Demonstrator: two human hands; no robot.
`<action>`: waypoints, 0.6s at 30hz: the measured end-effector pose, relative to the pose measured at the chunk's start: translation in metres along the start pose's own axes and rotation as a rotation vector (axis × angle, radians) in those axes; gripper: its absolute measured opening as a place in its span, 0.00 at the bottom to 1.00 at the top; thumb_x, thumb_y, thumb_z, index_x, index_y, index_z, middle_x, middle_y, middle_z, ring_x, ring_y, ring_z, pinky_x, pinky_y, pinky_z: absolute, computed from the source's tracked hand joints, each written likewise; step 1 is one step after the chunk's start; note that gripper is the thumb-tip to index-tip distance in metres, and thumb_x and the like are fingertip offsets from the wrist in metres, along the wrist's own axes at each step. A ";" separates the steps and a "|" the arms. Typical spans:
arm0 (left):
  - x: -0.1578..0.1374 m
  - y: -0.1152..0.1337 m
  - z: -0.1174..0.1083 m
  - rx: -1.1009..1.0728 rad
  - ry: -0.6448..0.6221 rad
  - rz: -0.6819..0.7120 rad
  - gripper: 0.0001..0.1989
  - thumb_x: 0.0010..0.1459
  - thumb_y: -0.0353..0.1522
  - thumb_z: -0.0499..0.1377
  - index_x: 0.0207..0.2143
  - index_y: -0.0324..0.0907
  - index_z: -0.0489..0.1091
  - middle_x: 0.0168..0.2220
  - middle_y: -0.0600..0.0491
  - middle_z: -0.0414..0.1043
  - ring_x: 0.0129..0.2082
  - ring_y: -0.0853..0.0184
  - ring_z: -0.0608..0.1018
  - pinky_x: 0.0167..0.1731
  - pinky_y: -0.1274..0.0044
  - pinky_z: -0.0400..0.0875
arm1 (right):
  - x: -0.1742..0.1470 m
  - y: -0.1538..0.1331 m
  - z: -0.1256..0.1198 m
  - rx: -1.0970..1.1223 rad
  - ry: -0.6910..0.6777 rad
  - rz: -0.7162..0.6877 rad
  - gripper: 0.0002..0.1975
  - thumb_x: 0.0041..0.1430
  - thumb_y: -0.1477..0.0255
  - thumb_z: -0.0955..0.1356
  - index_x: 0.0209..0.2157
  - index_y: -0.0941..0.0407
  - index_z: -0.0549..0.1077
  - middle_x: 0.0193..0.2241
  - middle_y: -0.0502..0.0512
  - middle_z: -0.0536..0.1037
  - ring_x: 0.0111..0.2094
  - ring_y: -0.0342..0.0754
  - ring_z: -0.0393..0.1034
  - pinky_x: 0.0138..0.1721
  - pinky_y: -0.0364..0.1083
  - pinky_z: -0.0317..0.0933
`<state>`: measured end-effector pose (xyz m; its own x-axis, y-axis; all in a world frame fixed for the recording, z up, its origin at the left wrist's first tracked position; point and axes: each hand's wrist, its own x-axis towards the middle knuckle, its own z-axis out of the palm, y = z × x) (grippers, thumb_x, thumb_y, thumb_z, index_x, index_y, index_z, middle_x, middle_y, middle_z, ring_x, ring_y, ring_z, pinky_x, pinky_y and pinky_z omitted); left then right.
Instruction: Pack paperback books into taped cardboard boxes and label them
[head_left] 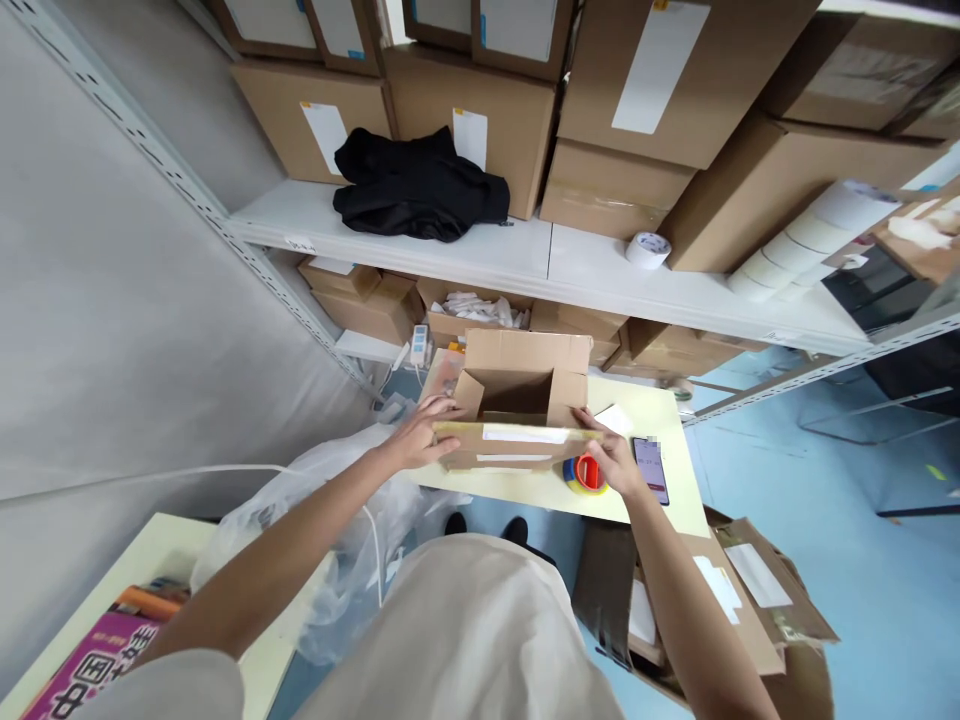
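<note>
Cardboard box (517, 395), flaps open, sits between both hands! Left hand (426, 435) grips its eight o'clock edge; tape roll (571, 477) at five o'clock; right hand (613, 457) grips at four, phone (651, 470) just beyond.

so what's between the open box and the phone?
Head view: the right hand, gripping the open box at its near right corner; white paper farther back; tape roll by the hand. All left of the phone.
</note>
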<state>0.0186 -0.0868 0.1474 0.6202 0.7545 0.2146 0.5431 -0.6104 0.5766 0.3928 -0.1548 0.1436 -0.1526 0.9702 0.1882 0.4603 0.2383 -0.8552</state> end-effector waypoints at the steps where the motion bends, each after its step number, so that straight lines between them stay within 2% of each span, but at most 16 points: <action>1: 0.000 0.002 0.003 -0.058 0.075 -0.038 0.23 0.60 0.43 0.53 0.54 0.43 0.68 0.54 0.44 0.68 0.56 0.56 0.68 0.57 0.61 0.62 | 0.000 0.002 0.007 0.029 0.118 0.041 0.22 0.59 0.52 0.64 0.39 0.55 0.79 0.57 0.63 0.69 0.62 0.62 0.57 0.62 0.62 0.52; 3: 0.000 0.008 0.010 -0.131 0.238 -0.125 0.23 0.61 0.40 0.52 0.57 0.43 0.64 0.56 0.44 0.66 0.57 0.58 0.68 0.56 0.64 0.64 | -0.002 0.007 0.022 0.061 0.344 0.131 0.19 0.57 0.54 0.67 0.40 0.54 0.77 0.59 0.63 0.67 0.60 0.61 0.60 0.59 0.61 0.58; 5: 0.000 0.013 0.017 -0.155 0.364 -0.184 0.27 0.60 0.39 0.54 0.61 0.42 0.57 0.60 0.42 0.61 0.60 0.57 0.66 0.56 0.65 0.65 | -0.001 0.012 0.031 0.105 0.455 0.200 0.26 0.54 0.56 0.69 0.53 0.51 0.70 0.64 0.61 0.57 0.63 0.59 0.56 0.58 0.60 0.59; 6: 0.001 0.014 0.021 -0.152 0.397 -0.201 0.30 0.59 0.39 0.55 0.63 0.42 0.54 0.61 0.41 0.58 0.61 0.57 0.65 0.56 0.65 0.65 | 0.001 0.014 0.031 0.144 0.442 0.229 0.32 0.53 0.56 0.70 0.58 0.50 0.63 0.66 0.60 0.53 0.65 0.58 0.51 0.59 0.60 0.57; 8: 0.004 0.015 0.029 -0.133 0.407 -0.234 0.36 0.58 0.39 0.56 0.65 0.41 0.48 0.64 0.39 0.53 0.63 0.55 0.61 0.59 0.62 0.62 | 0.009 0.016 0.021 0.217 0.316 0.296 0.43 0.50 0.56 0.72 0.64 0.47 0.52 0.68 0.59 0.48 0.67 0.57 0.44 0.62 0.61 0.52; 10: 0.007 0.014 0.037 -0.122 0.387 -0.284 0.39 0.57 0.39 0.58 0.66 0.39 0.44 0.65 0.37 0.51 0.65 0.52 0.57 0.61 0.59 0.57 | 0.026 0.017 0.001 0.273 0.167 0.375 0.51 0.45 0.57 0.75 0.66 0.46 0.47 0.68 0.58 0.46 0.68 0.58 0.40 0.63 0.62 0.48; 12: 0.010 0.010 0.043 -0.149 0.370 -0.346 0.42 0.55 0.41 0.59 0.66 0.38 0.42 0.65 0.37 0.50 0.66 0.51 0.54 0.62 0.58 0.54 | 0.049 0.016 -0.022 0.341 0.095 0.433 0.55 0.42 0.57 0.76 0.66 0.43 0.44 0.69 0.58 0.44 0.68 0.58 0.41 0.63 0.61 0.47; 15: 0.012 0.004 0.049 -0.223 0.365 -0.426 0.46 0.53 0.43 0.60 0.66 0.38 0.39 0.66 0.36 0.49 0.66 0.51 0.54 0.63 0.58 0.52 | 0.089 0.012 -0.038 0.412 0.140 0.454 0.54 0.44 0.54 0.75 0.66 0.42 0.43 0.68 0.57 0.48 0.67 0.55 0.46 0.63 0.58 0.49; 18: 0.013 0.002 0.049 -0.285 0.363 -0.486 0.50 0.50 0.44 0.63 0.66 0.37 0.39 0.66 0.35 0.48 0.66 0.50 0.54 0.63 0.59 0.51 | 0.117 0.006 -0.021 0.392 0.227 0.347 0.49 0.47 0.51 0.72 0.66 0.44 0.46 0.64 0.58 0.60 0.63 0.54 0.55 0.61 0.58 0.53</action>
<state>0.0558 -0.0903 0.1125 0.0860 0.9912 0.1006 0.5106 -0.1305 0.8499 0.3958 -0.0387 0.1704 0.1612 0.9842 -0.0738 0.0848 -0.0883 -0.9925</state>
